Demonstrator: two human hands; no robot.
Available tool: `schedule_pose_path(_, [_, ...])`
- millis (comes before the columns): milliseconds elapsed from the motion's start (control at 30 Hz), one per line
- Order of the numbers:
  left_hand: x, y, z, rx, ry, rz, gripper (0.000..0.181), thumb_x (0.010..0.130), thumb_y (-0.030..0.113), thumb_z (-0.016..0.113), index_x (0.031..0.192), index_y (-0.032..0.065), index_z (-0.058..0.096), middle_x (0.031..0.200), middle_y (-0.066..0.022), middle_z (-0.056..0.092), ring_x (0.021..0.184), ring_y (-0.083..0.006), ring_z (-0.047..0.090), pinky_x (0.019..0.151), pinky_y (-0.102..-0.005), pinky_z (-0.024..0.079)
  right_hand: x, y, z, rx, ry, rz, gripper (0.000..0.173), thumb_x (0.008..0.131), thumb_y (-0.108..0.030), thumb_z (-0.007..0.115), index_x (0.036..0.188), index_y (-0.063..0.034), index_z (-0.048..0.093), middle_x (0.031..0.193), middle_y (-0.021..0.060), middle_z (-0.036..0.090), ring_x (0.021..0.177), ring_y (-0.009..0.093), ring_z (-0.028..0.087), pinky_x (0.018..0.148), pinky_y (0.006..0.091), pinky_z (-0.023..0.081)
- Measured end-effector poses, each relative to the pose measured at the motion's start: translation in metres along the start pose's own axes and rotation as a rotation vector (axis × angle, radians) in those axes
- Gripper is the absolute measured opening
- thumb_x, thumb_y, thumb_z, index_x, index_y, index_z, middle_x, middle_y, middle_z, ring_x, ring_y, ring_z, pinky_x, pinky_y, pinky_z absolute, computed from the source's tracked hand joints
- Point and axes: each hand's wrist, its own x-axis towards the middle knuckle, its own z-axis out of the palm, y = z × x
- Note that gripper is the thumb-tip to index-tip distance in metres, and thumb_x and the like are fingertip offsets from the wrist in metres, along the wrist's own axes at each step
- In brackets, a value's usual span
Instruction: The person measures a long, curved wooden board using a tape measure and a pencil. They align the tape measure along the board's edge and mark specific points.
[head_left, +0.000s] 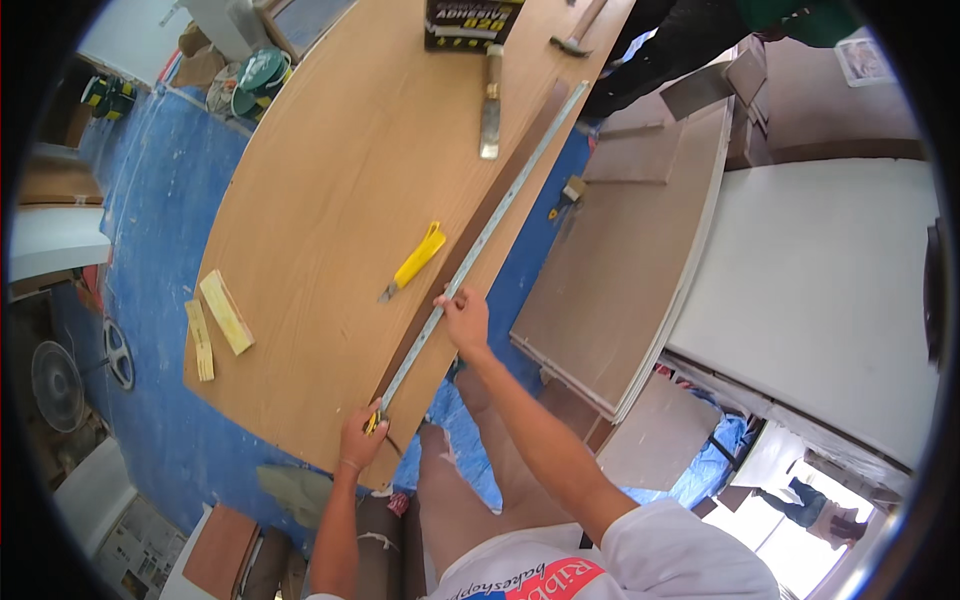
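Observation:
My left hand (360, 439) grips the yellow-and-black case of a tape measure (377, 421) near the near end of a wood-faced board (322, 202). The steel tape blade (501, 210) runs out from it diagonally towards the far right. My right hand (466, 319) pinches the blade partway along. Beneath and beside the blade lies a long narrow brown strip (480, 217). To the left of the strip rests a yellow utility knife (416, 262). Farther up are a wood-handled chisel or broad-bladed scraper (490, 105) and a claw hammer (580, 34).
A contact adhesive can (471, 26) stands at the board's far end. Two short yellowish strips (226, 311) lie at left. On the right are stacked brown panels (622, 262) and a white panel (810, 300). Another person's dark-trousered leg (667, 52) is beyond the board.

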Motion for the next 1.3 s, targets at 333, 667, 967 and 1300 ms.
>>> schedule_pose_path(333, [-0.009, 0.011, 0.005, 0.028, 0.031, -0.082, 0.057, 0.079, 0.026, 0.075, 0.128, 0.0022, 0.059, 0.114, -0.0224, 0.066, 0.109, -0.0396, 0.064, 0.095, -0.0458, 0.051, 0.002, -0.036, -0.021, -0.228, -0.121, 0.020, 0.026, 0.091, -0.020, 0.075, 0.092, 0.0046, 0.070, 0.077, 0.0098, 0.067, 0.071, 0.017, 0.064, 0.066, 0.0339, 0.051])
schedule_pose_path(667, [-0.008, -0.002, 0.008, -0.015, 0.094, -0.023, 0.056, 0.082, 0.028, 0.077, 0.128, 0.0015, 0.061, 0.122, -0.0230, 0.065, 0.114, -0.0388, 0.063, 0.099, -0.0447, 0.050, 0.026, -0.033, -0.017, -0.826, -0.044, -0.625, 0.030, 0.085, -0.027, 0.078, 0.097, -0.0011, 0.070, 0.164, 0.0283, 0.021, 0.148, 0.049, 0.027, 0.117, 0.0555, 0.029])
schedule_pose_path(967, [-0.005, 0.000, 0.006, -0.088, 0.069, -0.072, 0.053, 0.083, 0.029, 0.076, 0.128, 0.0040, 0.062, 0.116, -0.0205, 0.067, 0.110, -0.0375, 0.064, 0.096, -0.0439, 0.050, 0.034, -0.038, -0.017, -1.114, -0.093, -0.621, 0.032, 0.088, -0.032, 0.074, 0.098, -0.0021, 0.066, 0.165, 0.0250, 0.023, 0.153, 0.044, 0.019, 0.118, 0.0672, 0.019])
schedule_pose_path(1300, [-0.007, 0.000, 0.005, -0.083, 0.108, -0.056, 0.051, 0.082, 0.026, 0.076, 0.126, 0.0027, 0.064, 0.111, -0.0195, 0.067, 0.104, -0.0365, 0.065, 0.093, -0.0424, 0.051, 0.052, -0.067, -0.018, -1.051, -0.090, -0.369, 0.109, 0.075, -0.032, 0.088, 0.158, -0.0078, 0.023, 0.166, 0.0255, 0.017, 0.154, 0.042, 0.017, 0.119, 0.0644, 0.020])
